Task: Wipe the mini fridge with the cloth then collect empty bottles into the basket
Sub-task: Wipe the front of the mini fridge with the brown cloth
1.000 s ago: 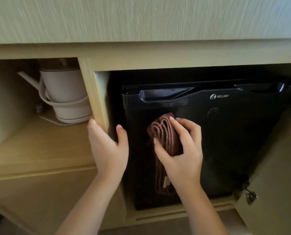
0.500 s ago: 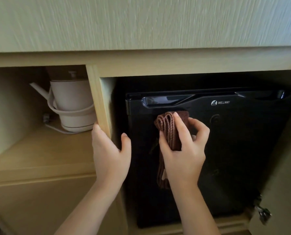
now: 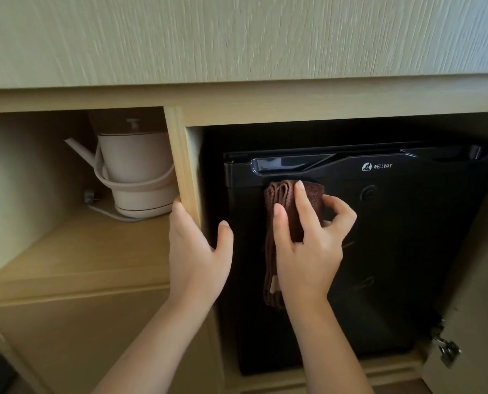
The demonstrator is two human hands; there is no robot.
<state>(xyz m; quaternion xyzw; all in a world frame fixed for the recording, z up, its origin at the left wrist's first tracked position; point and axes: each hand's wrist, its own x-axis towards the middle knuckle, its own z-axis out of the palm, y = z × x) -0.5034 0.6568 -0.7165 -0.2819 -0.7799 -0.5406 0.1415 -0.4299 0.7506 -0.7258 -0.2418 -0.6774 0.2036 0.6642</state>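
The black WELLWAY mini fridge (image 3: 393,251) stands inside a light wooden cabinet compartment with its door closed.

- Right hand (image 3: 308,245): pinches a folded brown cloth (image 3: 289,200) between thumb and curled fingers. It presses the cloth flat against the fridge door, at the upper left, just below the handle recess. The loose end of the cloth hangs down the door, under the palm.
- Left hand (image 3: 197,251): clasps the cabinet upright (image 3: 184,166) just left of the fridge. The fingers lie on the far side of the upright and the thumb on the fridge side.

Left of the fridge, beyond the upright, a white electric kettle (image 3: 134,172) sits on its base on an open shelf (image 3: 75,251). Right of the fridge, the cabinet door (image 3: 470,294) stands open, with a metal hinge (image 3: 446,351) near its lower edge.
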